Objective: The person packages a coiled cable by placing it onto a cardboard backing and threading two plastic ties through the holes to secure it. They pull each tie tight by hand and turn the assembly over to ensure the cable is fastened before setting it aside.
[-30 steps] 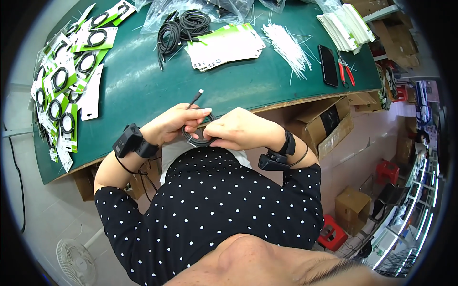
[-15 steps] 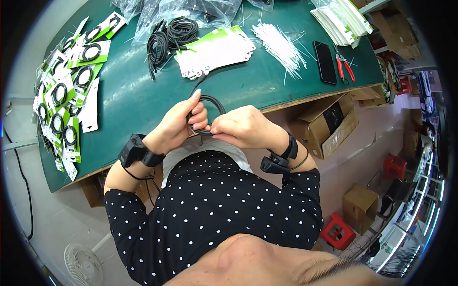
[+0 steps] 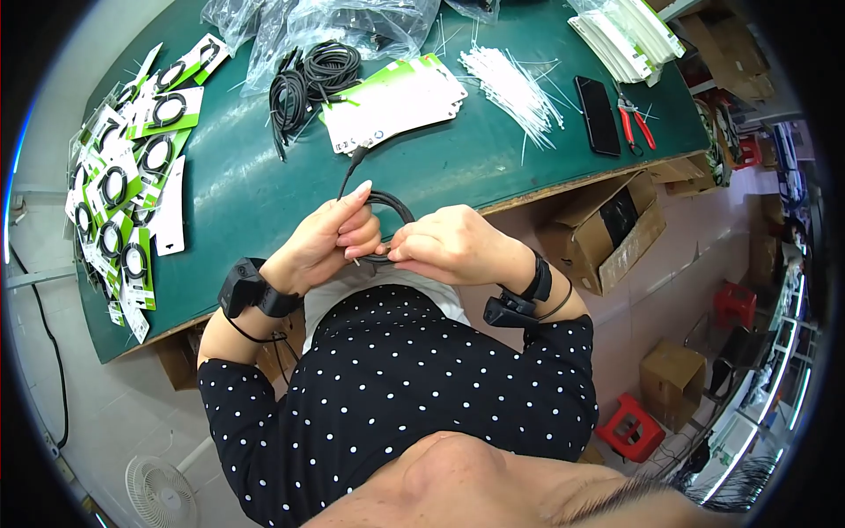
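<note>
A black cable (image 3: 395, 205) is wound into a coil between my two hands, just off the table's front edge. My left hand (image 3: 327, 239) is closed round the coil's left side, and one plug end (image 3: 358, 153) of the cable sticks up above its thumb. On the coil's lower right side, my right hand (image 3: 450, 245) pinches with thumb and forefinger, close against the left fingertips. Beyond them lies a stack of white and green cards (image 3: 396, 104), with loose black cables (image 3: 312, 75) beside it.
Carded cables (image 3: 114, 187) are heaped at the green table's (image 3: 231, 198) left. White cable ties (image 3: 510, 88), a black phone (image 3: 598, 115), red-handled cutters (image 3: 635, 123) and more cards (image 3: 620, 40) lie right. Plastic bags (image 3: 330, 31) sit at the back. An open carton (image 3: 603, 231) stands below the edge.
The view has shifted slightly. Both hands still grip the coil close together; the plug end above my left hand stands a little more upright.
</note>
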`<action>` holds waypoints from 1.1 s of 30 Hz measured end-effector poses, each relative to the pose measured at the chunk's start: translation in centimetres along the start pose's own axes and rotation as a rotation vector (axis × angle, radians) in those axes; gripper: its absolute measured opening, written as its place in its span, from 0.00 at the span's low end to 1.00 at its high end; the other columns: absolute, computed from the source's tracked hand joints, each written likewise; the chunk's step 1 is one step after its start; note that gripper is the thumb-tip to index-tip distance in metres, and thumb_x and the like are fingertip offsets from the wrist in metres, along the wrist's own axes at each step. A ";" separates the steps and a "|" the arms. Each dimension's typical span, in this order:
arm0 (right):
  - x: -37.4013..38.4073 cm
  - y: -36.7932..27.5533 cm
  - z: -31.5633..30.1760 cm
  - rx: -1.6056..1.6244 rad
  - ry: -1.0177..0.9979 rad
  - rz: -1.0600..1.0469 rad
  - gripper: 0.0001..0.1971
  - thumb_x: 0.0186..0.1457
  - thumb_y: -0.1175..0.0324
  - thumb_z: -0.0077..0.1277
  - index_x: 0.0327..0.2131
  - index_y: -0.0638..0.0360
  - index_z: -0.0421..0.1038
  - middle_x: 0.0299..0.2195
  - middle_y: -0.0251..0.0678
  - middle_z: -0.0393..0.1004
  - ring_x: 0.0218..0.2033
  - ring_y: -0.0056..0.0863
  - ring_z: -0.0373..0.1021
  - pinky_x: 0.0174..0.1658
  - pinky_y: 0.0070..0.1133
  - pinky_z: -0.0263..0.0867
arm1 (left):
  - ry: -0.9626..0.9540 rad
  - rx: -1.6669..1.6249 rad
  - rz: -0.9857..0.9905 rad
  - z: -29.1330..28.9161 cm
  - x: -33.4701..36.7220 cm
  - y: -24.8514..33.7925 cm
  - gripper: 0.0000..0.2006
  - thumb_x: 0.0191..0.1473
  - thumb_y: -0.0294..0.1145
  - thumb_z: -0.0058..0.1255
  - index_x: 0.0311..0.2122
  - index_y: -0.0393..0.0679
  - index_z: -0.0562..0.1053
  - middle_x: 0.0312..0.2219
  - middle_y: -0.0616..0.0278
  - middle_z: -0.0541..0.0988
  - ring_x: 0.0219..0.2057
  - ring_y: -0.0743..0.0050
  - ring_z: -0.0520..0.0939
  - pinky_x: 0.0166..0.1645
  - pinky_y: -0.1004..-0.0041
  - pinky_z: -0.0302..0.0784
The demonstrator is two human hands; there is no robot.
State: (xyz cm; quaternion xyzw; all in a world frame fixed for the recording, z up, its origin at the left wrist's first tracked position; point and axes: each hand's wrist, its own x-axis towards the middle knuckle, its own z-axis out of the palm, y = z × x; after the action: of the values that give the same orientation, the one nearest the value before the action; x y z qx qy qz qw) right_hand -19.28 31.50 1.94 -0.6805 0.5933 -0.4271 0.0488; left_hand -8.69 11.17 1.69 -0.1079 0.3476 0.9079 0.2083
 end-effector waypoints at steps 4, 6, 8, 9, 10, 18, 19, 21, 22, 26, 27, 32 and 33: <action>-0.4 1.7 -0.7 -0.013 0.143 0.016 0.08 0.45 0.74 0.62 0.30 0.59 0.72 0.29 0.34 0.77 0.23 0.28 0.72 0.25 0.22 0.67 | 0.113 -0.012 0.025 1.5 1.3 1.7 0.21 0.67 0.49 0.37 0.29 0.43 0.70 0.24 0.64 0.74 0.28 0.72 0.76 0.44 0.71 0.72; -0.7 2.3 -1.1 -0.020 0.200 0.006 0.09 0.44 0.77 0.62 0.30 0.59 0.73 0.30 0.34 0.78 0.21 0.25 0.72 0.24 0.19 0.65 | 0.211 0.009 0.052 1.6 2.4 2.4 0.21 0.67 0.48 0.38 0.34 0.41 0.74 0.29 0.62 0.77 0.33 0.70 0.80 0.46 0.70 0.73; -1.6 2.3 -1.9 0.019 0.353 0.210 0.10 0.44 0.80 0.62 0.32 0.60 0.73 0.31 0.33 0.79 0.19 0.16 0.65 0.22 0.15 0.60 | 0.241 0.385 0.287 0.0 4.6 2.4 0.15 0.64 0.42 0.44 0.45 0.40 0.72 0.40 0.56 0.78 0.44 0.64 0.78 0.51 0.66 0.72; -2.0 2.2 -2.3 0.036 0.429 0.313 0.11 0.44 0.81 0.62 0.33 0.61 0.74 0.31 0.32 0.79 0.17 0.12 0.62 0.21 0.12 0.57 | 0.254 0.572 0.405 -0.9 5.7 2.5 0.17 0.63 0.39 0.47 0.51 0.40 0.72 0.45 0.53 0.78 0.49 0.61 0.78 0.54 0.63 0.71; -2.5 2.2 -2.4 0.030 0.429 0.310 0.11 0.44 0.81 0.62 0.33 0.61 0.74 0.31 0.32 0.79 0.17 0.12 0.62 0.21 0.12 0.57 | 0.249 0.573 0.410 -1.6 6.6 2.7 0.17 0.63 0.39 0.47 0.51 0.40 0.72 0.45 0.53 0.78 0.49 0.61 0.78 0.54 0.63 0.71; -6.0 2.5 -1.6 0.125 0.722 0.594 0.10 0.47 0.79 0.64 0.35 0.61 0.76 0.20 0.20 0.68 0.17 0.05 0.50 0.20 0.10 0.45 | 0.606 1.984 0.958 -4.5 10.6 2.1 0.23 0.51 0.27 0.56 0.54 0.41 0.70 0.53 0.53 0.74 0.55 0.55 0.73 0.58 0.62 0.67; -6.3 2.5 -1.6 0.126 0.730 0.609 0.10 0.47 0.79 0.64 0.35 0.61 0.76 0.19 0.19 0.66 0.17 0.05 0.50 0.20 0.10 0.45 | 0.552 1.996 0.942 -4.8 10.5 2.1 0.22 0.51 0.26 0.55 0.53 0.41 0.71 0.52 0.52 0.75 0.55 0.54 0.73 0.59 0.62 0.66; -6.5 2.6 -1.5 0.132 0.742 0.639 0.10 0.47 0.79 0.63 0.35 0.61 0.76 0.18 0.17 0.62 0.17 0.04 0.49 0.20 0.10 0.44 | 0.449 2.019 0.907 -5.3 9.8 2.2 0.21 0.49 0.23 0.52 0.52 0.40 0.73 0.49 0.49 0.76 0.55 0.51 0.73 0.60 0.61 0.65; -6.6 2.6 -1.5 0.134 0.739 0.643 0.10 0.47 0.79 0.63 0.35 0.61 0.76 0.18 0.17 0.62 0.17 0.04 0.49 0.20 0.10 0.44 | 0.451 2.017 0.901 -5.6 9.3 2.3 0.21 0.49 0.23 0.52 0.52 0.40 0.73 0.49 0.49 0.76 0.55 0.51 0.73 0.60 0.61 0.65; -6.5 2.5 -1.6 0.147 0.711 0.679 0.10 0.49 0.84 0.61 0.36 0.66 0.74 0.29 0.26 0.75 0.21 0.03 0.55 0.24 0.07 0.50 | 0.399 2.126 0.999 -4.5 5.9 3.5 0.21 0.48 0.20 0.48 0.50 0.38 0.73 0.49 0.50 0.77 0.53 0.52 0.75 0.58 0.62 0.68; -6.2 2.6 -1.5 0.152 0.742 0.652 0.10 0.49 0.83 0.60 0.36 0.66 0.74 0.29 0.27 0.75 0.21 0.04 0.55 0.24 0.07 0.50 | 0.405 2.119 1.025 -4.1 4.4 3.9 0.21 0.48 0.19 0.47 0.50 0.37 0.73 0.48 0.50 0.77 0.52 0.53 0.76 0.57 0.62 0.69; -3.9 2.1 -2.0 0.170 0.748 0.590 0.10 0.49 0.83 0.61 0.36 0.66 0.74 0.29 0.29 0.75 0.21 0.05 0.57 0.24 0.08 0.51 | 0.491 2.191 1.055 -1.7 -4.3 3.5 0.19 0.48 0.19 0.46 0.48 0.38 0.75 0.46 0.53 0.79 0.47 0.56 0.80 0.49 0.64 0.76; -3.1 1.9 -2.1 0.169 0.725 0.586 0.10 0.48 0.83 0.61 0.36 0.65 0.74 0.29 0.29 0.76 0.21 0.05 0.57 0.23 0.08 0.52 | 0.505 2.190 1.034 -1.8 -5.9 2.7 0.19 0.48 0.19 0.46 0.48 0.38 0.75 0.46 0.53 0.79 0.47 0.56 0.80 0.49 0.64 0.76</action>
State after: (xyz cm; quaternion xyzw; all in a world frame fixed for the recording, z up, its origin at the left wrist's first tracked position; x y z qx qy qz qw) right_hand -21.84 34.55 0.54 -0.2852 0.7023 -0.6521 0.0122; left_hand -4.59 6.37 4.00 0.1010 0.9560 0.0684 -0.2669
